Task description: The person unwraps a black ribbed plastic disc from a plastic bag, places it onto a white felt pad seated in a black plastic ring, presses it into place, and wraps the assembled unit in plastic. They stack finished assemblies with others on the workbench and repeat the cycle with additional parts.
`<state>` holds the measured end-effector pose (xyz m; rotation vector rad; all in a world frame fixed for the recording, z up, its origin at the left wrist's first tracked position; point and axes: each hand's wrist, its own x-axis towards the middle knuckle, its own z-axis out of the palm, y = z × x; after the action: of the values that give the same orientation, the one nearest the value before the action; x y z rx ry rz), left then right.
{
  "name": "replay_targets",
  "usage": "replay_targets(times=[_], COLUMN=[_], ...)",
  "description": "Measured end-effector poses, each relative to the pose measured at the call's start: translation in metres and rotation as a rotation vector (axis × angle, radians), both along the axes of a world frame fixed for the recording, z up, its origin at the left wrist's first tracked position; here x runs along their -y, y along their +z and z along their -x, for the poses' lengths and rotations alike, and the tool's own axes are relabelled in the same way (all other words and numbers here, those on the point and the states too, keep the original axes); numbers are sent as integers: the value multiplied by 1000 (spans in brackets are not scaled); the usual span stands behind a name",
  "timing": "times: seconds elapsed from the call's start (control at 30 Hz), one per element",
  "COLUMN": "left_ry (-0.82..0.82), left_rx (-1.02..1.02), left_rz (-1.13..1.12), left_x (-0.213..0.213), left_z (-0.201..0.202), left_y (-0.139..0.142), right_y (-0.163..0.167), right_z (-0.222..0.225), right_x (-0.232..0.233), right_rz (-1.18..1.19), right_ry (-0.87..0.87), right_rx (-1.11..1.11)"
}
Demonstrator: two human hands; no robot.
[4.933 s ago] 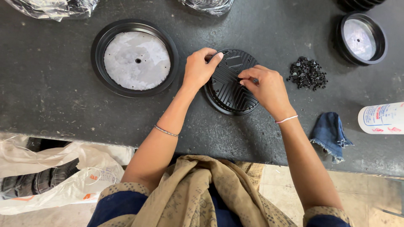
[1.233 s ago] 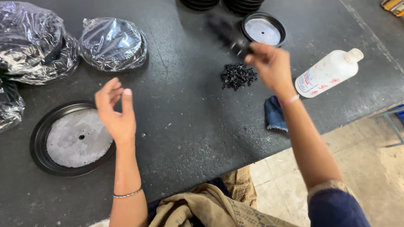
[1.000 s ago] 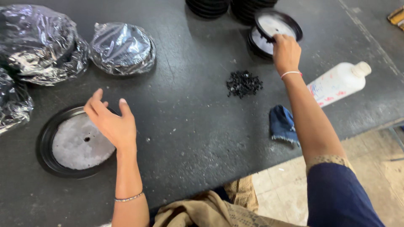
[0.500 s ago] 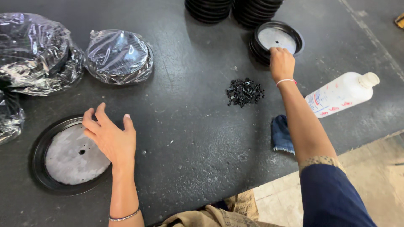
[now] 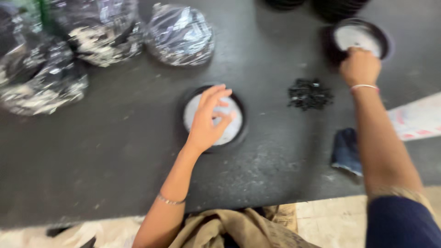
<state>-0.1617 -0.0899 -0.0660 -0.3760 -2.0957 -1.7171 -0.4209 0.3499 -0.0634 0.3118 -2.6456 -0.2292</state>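
**Both hands out on the round black dishes**

My left hand [image 5: 209, 117] lies spread and loose over the near black dish [image 5: 212, 117], fingers fanned across its pale grey insert; it rests or hovers there, gripping nothing. My right hand [image 5: 359, 66] is stretched far out with the fingers curled down at the near rim of the far black dish [image 5: 363, 39], which sits on top of a dark stack. The view is blurred, so I cannot tell whether that hand has actually pinched the rim or only rests on it.

Between the two dishes lies a small heap of black bits [image 5: 310, 93]. Near my right forearm are a scrap of blue cloth [image 5: 347, 151] and a white plastic bottle [image 5: 415, 121] on its side. Crinkled plastic-wrapped bundles [image 5: 179, 34] crowd the far left of the dark table [image 5: 105, 160].

I judge the risks as these: my right forearm passes close to the heap and could scatter the bits, and a weak hold on the far dish could tip it off its stack.
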Motion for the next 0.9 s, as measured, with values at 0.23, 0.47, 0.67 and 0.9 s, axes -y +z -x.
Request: replay_targets(times=[0.23, 0.47, 0.67, 0.9], left_ry=[640, 578, 358, 186], left_rx=[-62, 141, 174, 299], left_rz=[-417, -888, -1092, -897], left_x=[59, 96, 106, 90], left_z=[21, 34, 41, 35], left_y=[-21, -57, -80, -57], right_y=[35, 26, 9, 18], right_z=[-122, -291, -309, -309], right_x=[135, 273, 299, 260], right_rz=[478, 483, 504, 1243], right_ry=[492, 852, 829, 657], right_rx=[29, 253, 212, 385])
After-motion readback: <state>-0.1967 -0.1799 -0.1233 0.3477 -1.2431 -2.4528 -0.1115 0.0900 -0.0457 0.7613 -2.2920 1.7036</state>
